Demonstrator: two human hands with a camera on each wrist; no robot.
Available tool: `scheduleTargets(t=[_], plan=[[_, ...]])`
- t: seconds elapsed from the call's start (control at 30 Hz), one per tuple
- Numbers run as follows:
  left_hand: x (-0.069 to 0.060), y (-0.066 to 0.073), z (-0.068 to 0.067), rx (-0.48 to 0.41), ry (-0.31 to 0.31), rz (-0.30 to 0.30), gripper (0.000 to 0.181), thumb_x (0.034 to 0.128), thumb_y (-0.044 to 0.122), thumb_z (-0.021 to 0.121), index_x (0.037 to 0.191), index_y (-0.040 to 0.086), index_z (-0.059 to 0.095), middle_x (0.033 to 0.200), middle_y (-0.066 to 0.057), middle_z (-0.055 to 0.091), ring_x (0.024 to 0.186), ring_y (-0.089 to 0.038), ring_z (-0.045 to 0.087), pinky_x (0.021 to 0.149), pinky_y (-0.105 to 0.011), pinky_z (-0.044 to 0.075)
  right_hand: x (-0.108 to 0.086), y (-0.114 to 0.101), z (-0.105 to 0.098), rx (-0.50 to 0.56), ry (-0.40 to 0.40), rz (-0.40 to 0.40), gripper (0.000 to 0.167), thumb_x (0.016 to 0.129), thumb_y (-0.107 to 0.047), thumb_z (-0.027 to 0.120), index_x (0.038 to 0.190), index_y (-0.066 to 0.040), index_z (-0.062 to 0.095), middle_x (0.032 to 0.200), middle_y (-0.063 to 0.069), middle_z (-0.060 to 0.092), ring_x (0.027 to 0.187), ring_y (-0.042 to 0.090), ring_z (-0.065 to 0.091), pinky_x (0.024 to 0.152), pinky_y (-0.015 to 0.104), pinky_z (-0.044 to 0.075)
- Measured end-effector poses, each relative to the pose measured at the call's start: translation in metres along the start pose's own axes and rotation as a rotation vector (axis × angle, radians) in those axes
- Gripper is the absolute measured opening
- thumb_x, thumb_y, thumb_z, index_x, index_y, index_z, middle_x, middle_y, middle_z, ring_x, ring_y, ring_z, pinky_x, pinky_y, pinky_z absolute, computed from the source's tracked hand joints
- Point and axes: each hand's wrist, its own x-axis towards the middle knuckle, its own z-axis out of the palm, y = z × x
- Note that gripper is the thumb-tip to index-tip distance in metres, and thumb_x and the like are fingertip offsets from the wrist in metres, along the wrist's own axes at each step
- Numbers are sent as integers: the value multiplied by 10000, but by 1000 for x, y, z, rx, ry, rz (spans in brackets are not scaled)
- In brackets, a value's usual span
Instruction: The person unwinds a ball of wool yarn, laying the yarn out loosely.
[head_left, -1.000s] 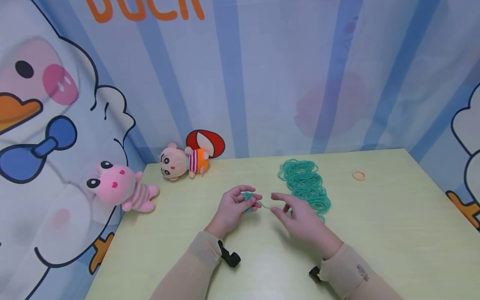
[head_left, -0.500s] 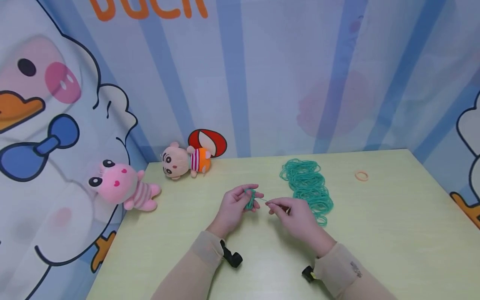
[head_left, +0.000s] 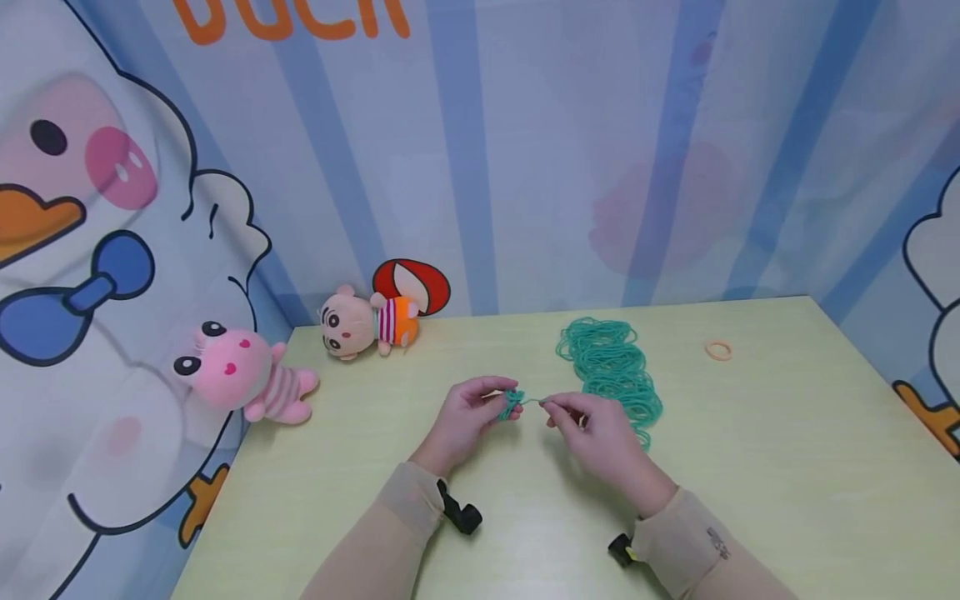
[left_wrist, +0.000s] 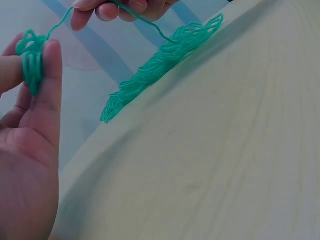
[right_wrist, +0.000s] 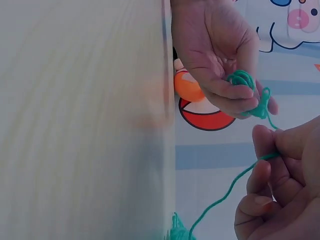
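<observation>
A small wound bundle of green yarn [left_wrist: 33, 65] is pinched between the thumb and fingers of my left hand [head_left: 463, 421]. From it a single strand of yarn [head_left: 531, 401] runs across a short gap to my right hand [head_left: 600, 437], whose thumb and index finger pinch it. Past the right hand, the strand trails on to a loose pile of green yarn [head_left: 611, 367] on the table, as the left wrist view shows. In the right wrist view the bundle [right_wrist: 241, 82] has loops on both sides of the left fingers.
An orange ring [head_left: 717, 350] lies right of the pile on the pale table [head_left: 787, 467]. Two plush toys, a pink one [head_left: 247, 375] and a striped-shirt one [head_left: 367, 323], lie at the left. A printed curtain [head_left: 540, 167] hangs along the back edge.
My right hand's spread fingers have closed together on the strand. The bundle has turned in my left fingers and sits slightly farther right.
</observation>
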Motion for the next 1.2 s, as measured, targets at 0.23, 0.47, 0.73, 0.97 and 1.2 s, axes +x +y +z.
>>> scheduleTargets(t=[0.23, 0.47, 0.73, 0.97, 1.2], plan=[[0, 1, 1, 103, -71, 28, 238, 1040, -13, 690, 1246, -131, 703, 1249, -31, 751, 985, -116, 784, 971, -292, 657, 0, -1, 0, -3, 64, -49, 179, 1085, -175, 706, 1167, -83, 836, 876, -38, 799, 667, 34, 546, 601, 238, 489], [1, 0, 1, 34, 40, 17, 96, 1098, 85, 661, 1158, 13, 638, 1134, -72, 847, 1011, -161, 834, 958, -336, 670, -1, -1, 0, -10, 70, -61, 171, 1089, -171, 701, 1147, -97, 844, 868, -60, 795, 671, 18, 542, 604, 227, 484], [3, 0, 0, -32, 97, 20, 283, 1081, 8, 648, 1354, -23, 580, 1065, 20, 805, 986, -114, 787, 921, -313, 676, -2, 3, -1, -24, 96, -67, 155, 1069, -142, 723, 1144, -91, 849, 860, -36, 797, 687, 27, 559, 593, 227, 488], [0, 5, 0, 61, 18, -23, 438, 1057, -4, 681, 1464, -136, 587, 1140, 8, 736, 975, -81, 756, 962, -248, 647, 0, 4, -6, -9, 126, -33, 185, 1080, -162, 713, 1202, -107, 841, 898, -32, 807, 693, 66, 562, 614, 235, 492], [0, 3, 1, 72, 17, -50, 317, 1110, 97, 637, 1379, -67, 684, 1242, -67, 704, 1011, -120, 784, 1003, -284, 641, -1, 5, -8, 6, 166, -74, 179, 1080, -155, 709, 1192, -100, 839, 904, -32, 815, 689, 43, 563, 632, 236, 489]])
